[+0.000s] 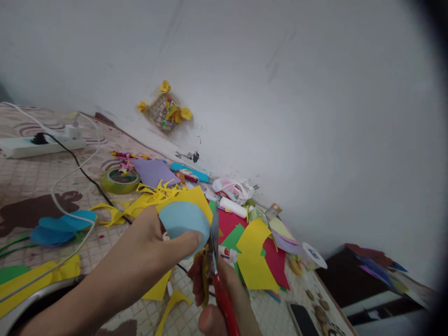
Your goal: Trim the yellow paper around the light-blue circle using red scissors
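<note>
A light blue piece of paper [182, 219] with a rounded edge is pinched in my left hand [171, 249], the thumb lying across its front. My right hand [229, 294] grips scissors with red handles [224, 298], their blades [214, 235] pointing up along the right edge of the paper. Whether the blades touch the paper I cannot tell. Something yellowish and brown [201, 277] shows by the right fingers, partly hidden. Behind the hands lie yellow paper [201, 198] and curled yellow offcuts [163, 192].
Green tape [121, 181] and purple paper [156, 172] lie at the back. A white power strip [38, 145] with cables and blue paper shapes [58, 229] are on the left. Yellow sheets [257, 256], red paper [276, 263] and a phone [304, 319] are on the right.
</note>
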Available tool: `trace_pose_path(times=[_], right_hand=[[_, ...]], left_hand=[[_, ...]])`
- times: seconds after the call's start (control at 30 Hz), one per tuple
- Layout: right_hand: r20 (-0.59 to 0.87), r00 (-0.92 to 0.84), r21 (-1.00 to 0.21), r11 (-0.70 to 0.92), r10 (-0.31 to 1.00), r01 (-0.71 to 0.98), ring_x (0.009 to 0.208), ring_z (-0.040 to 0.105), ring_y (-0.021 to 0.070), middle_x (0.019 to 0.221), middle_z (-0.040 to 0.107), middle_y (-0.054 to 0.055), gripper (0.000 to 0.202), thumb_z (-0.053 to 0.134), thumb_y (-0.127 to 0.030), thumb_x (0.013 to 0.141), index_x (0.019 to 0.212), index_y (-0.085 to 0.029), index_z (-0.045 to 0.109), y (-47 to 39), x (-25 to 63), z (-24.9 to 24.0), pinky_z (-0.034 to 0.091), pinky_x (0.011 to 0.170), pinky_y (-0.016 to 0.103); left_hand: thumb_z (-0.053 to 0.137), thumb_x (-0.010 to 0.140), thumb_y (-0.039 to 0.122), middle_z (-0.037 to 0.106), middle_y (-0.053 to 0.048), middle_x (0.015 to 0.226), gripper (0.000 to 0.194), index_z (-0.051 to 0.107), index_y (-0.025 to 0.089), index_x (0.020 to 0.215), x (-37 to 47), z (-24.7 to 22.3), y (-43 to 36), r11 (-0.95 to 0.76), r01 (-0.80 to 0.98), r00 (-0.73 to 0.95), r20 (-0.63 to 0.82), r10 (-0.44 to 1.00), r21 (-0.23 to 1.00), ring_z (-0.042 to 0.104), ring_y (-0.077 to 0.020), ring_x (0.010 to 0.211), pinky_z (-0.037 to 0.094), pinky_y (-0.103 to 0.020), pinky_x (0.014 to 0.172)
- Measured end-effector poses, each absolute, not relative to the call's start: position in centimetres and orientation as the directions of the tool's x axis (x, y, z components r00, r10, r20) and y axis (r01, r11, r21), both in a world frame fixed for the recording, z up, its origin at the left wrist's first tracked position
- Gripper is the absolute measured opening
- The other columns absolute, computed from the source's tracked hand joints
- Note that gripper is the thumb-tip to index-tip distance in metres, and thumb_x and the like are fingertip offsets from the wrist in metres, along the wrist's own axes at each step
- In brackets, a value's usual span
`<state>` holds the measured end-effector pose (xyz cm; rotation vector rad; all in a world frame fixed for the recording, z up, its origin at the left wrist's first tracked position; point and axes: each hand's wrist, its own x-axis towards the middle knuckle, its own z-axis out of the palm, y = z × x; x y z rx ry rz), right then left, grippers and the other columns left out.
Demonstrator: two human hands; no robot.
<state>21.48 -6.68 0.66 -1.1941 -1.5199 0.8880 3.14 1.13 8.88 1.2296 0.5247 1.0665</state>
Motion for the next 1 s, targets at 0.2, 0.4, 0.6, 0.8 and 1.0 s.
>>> trace_pose_path(times=[0.2, 0.4, 0.6, 0.8, 1.0], right_hand=[[0.183, -0.019, -0.943, 0.181, 0.983, 0.279, 0.076, 0.064, 0.0231, 0.098, 0.071, 0.008, 0.077, 0.079, -0.084, 0.071, 0.124, -0.028, 0.073, -6.6, 21.7, 1.5, 0.054, 0.066, 0.033], [0.102, -0.006, -0.962, 0.100, 0.995, 0.254, 0.073, 0.068, 0.0236, 0.101, 0.074, 0.009, 0.088, 0.078, -0.090, 0.062, 0.124, -0.028, 0.075, -6.4, 21.7, 1.9, 0.056, 0.063, 0.032], [0.137, -0.022, -0.945, 0.138, 0.990, 0.296, 0.073, 0.068, 0.0252, 0.094, 0.072, 0.008, 0.082, 0.073, -0.093, 0.064, 0.115, -0.029, 0.077, -6.3, 22.0, 1.4, 0.057, 0.063, 0.034], [0.153, -0.001, -0.933, 0.145, 0.988, 0.330, 0.071, 0.060, 0.0218, 0.083, 0.064, 0.004, 0.075, 0.068, -0.092, 0.071, 0.105, -0.026, 0.076, -6.9, 22.7, 0.2, 0.053, 0.065, 0.031], [0.174, 0.001, -0.919, 0.162, 0.985, 0.360, 0.068, 0.057, 0.0188, 0.084, 0.064, 0.001, 0.080, 0.070, -0.093, 0.068, 0.115, -0.028, 0.075, -6.9, 23.1, 0.0, 0.042, 0.061, 0.029]], left_hand=[[0.063, 0.067, 0.025, 0.047, 0.008, 0.050, 0.016, 0.057, 0.022, 0.052, 3.3, 8.8, 1.4, -0.060, -0.347, 0.458, 0.225, 0.860, 0.936, 0.036, -0.0091, 0.046, 0.032, -0.019, 0.041], [0.063, 0.068, 0.027, 0.046, 0.008, 0.052, 0.017, 0.055, 0.023, 0.053, 3.1, 8.6, 1.4, -0.081, -0.315, 0.455, 0.225, 0.862, 0.946, 0.035, -0.0094, 0.048, 0.031, -0.021, 0.042], [0.062, 0.070, 0.029, 0.042, 0.008, 0.053, 0.016, 0.055, 0.023, 0.056, 2.9, 8.7, 1.4, -0.065, -0.294, 0.495, 0.210, 0.843, 0.953, 0.031, -0.0096, 0.050, 0.028, -0.022, 0.044], [0.060, 0.069, 0.031, 0.040, 0.008, 0.054, 0.022, 0.046, 0.024, 0.054, 2.6, 8.7, 1.7, -0.140, -0.209, 0.476, 0.226, 0.850, 0.968, 0.035, -0.0106, 0.051, 0.031, -0.022, 0.045], [0.057, 0.067, 0.034, 0.035, 0.008, 0.056, 0.023, 0.039, 0.026, 0.055, 2.3, 9.1, 1.7, -0.174, -0.140, 0.469, 0.220, 0.856, 0.975, 0.036, -0.0117, 0.053, 0.033, -0.024, 0.049]])
